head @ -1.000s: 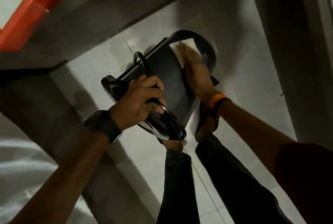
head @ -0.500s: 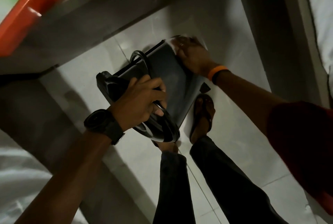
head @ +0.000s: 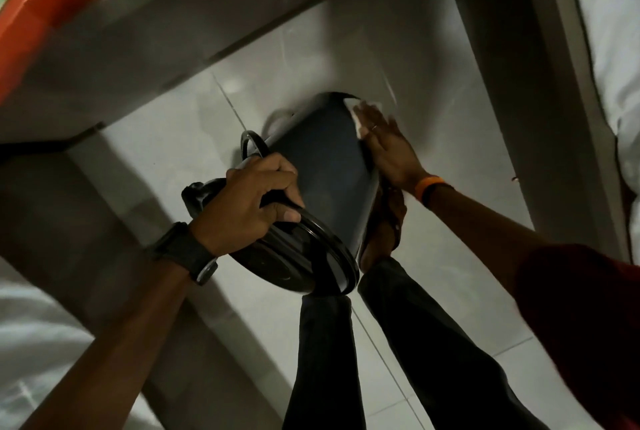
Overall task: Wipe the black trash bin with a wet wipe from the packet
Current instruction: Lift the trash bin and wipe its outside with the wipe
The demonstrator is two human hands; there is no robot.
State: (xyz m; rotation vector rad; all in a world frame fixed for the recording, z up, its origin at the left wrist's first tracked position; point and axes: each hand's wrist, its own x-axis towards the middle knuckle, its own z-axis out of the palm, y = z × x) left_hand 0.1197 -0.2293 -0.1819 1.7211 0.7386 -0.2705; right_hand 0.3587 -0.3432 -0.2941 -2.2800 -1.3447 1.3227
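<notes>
Tiled floor [head: 180,139]; left hand [head: 249,201] fingers clench bin [head: 325,166] rim, right hand [head: 388,149] flat on wipe [head: 360,114].

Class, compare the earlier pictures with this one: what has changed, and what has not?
The right hand slid the wet wipe from the black trash bin's front face around to its right side, near the base. The left hand keeps gripping the rim, bin still tilted.

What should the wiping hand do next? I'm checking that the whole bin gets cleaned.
Probably drag the wet wipe back along the black trash bin wall toward the lid. The right hand presses it flat at the far base end, while the left hand grips the rim and holds the bin tilted.
</notes>
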